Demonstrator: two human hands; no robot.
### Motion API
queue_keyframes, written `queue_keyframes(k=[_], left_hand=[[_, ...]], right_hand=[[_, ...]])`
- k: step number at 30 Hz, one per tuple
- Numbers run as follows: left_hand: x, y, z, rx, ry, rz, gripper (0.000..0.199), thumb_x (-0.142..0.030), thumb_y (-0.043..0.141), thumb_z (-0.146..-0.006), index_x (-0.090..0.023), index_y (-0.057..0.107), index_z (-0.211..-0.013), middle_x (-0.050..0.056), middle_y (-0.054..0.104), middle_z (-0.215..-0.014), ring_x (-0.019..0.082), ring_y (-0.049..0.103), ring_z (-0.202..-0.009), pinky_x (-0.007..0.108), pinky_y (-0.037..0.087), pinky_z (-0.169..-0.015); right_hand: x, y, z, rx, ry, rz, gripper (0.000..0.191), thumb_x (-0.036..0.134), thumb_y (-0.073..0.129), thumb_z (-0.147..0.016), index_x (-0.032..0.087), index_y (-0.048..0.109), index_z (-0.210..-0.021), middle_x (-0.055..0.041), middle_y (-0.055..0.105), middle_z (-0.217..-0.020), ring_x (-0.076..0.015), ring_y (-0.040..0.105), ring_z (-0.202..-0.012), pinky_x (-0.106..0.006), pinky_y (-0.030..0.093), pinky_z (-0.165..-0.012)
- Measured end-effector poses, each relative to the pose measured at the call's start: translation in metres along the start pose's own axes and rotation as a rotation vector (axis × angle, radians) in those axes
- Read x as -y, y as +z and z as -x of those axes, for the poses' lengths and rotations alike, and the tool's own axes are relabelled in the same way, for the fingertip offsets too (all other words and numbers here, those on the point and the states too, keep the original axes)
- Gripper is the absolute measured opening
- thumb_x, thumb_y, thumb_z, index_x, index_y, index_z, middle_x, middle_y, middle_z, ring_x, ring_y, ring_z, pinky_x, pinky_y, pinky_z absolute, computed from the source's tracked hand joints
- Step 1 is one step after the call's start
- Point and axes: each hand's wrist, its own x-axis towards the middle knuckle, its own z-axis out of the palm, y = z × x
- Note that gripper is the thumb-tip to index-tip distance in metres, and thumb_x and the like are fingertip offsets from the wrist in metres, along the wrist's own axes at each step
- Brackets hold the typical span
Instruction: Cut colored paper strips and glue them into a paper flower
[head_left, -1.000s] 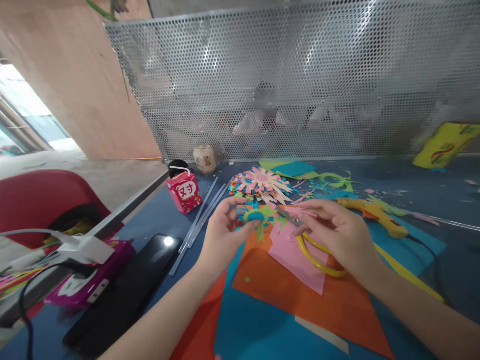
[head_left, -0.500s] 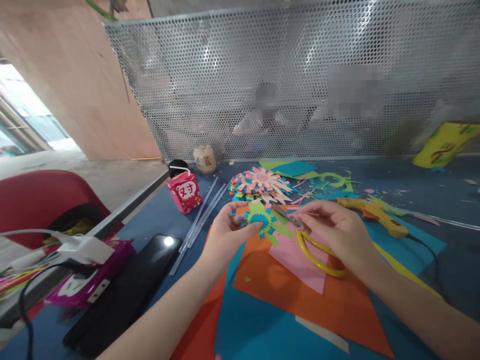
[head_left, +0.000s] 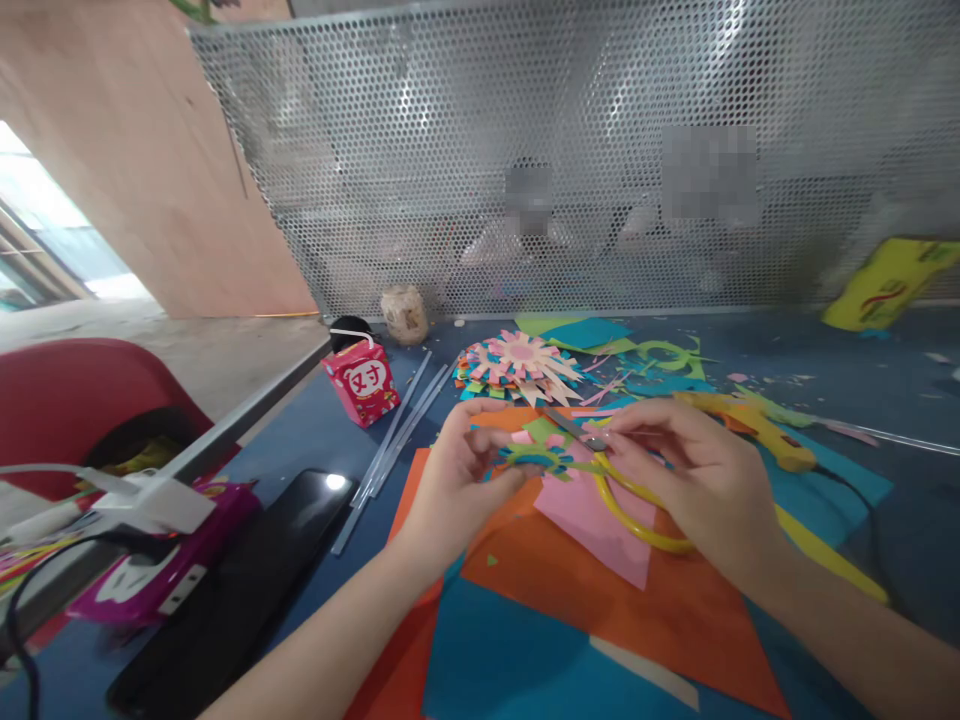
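Observation:
My left hand (head_left: 469, 470) is closed on a layered paper flower (head_left: 536, 457) in green and blue, tilted so its edge faces me. Between the thumb and fingers of my right hand (head_left: 694, 465) is a small pink paper piece (head_left: 594, 432), partly hidden by the fingertips. Scissors with yellow handles (head_left: 626, 520) appear under my right hand, over the papers, their blades (head_left: 574, 428) pointing up and left between both hands. Below lie a pink sheet (head_left: 596, 525), an orange sheet (head_left: 622, 620) and a blue sheet (head_left: 510, 650).
Finished-looking fringed paper flowers (head_left: 517, 362) are piled behind my hands. A yellow glue gun (head_left: 776, 440) lies right, clear glue sticks (head_left: 401, 430) left. A red drink carton (head_left: 364, 382), black phone (head_left: 247, 590) and purple power strip (head_left: 169, 560) line the left side. A perforated metal screen (head_left: 450, 150) stands behind.
The paper flower has tipped from facing me to nearly edge-on. My right hand has shifted slightly right and down, still pinching the pink piece. The scissors look unmoved.

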Motion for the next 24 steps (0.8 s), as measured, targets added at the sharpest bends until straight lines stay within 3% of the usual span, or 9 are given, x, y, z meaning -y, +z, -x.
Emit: queue_keyframes(k=[5, 12, 24], left_hand=[[0.0022, -0.0006, 0.0005, -0.005, 0.072, -0.102, 0.048, -0.008, 0.068, -0.066, -0.021, 0.042, -0.104, -0.004, 0.066, -0.072, 0.014, 0.066, -0.077, 0.027, 0.049, -0.076], [-0.0007, 0.0023, -0.0015, -0.021, -0.030, -0.079, 0.050, -0.016, 0.073, -0.063, -0.021, 0.042, -0.102, -0.005, 0.062, -0.066, 0.011, 0.059, -0.062, 0.024, 0.046, -0.061], [0.0066, -0.0015, 0.0026, 0.046, -0.087, -0.216, 0.056, -0.023, 0.072, -0.066, -0.023, 0.039, -0.111, -0.004, 0.057, -0.073, 0.013, 0.056, -0.067, 0.025, 0.042, -0.062]], right_hand=[[0.0005, 0.0008, 0.0003, 0.033, -0.021, 0.036, 0.004, 0.021, 0.061, -0.075, 0.024, 0.061, -0.073, -0.0004, 0.066, -0.070, -0.0138, 0.062, -0.063, -0.024, 0.052, -0.056], [0.0007, 0.0014, -0.0028, -0.004, 0.052, -0.017, 0.004, 0.023, 0.064, -0.072, 0.023, 0.060, -0.072, -0.0006, 0.066, -0.071, -0.0133, 0.063, -0.063, -0.023, 0.055, -0.057], [0.0009, 0.0017, -0.0017, -0.032, 0.082, -0.015, 0.004, 0.024, 0.064, -0.073, 0.023, 0.060, -0.071, -0.0003, 0.065, -0.070, -0.0127, 0.063, -0.063, -0.022, 0.055, -0.057]])
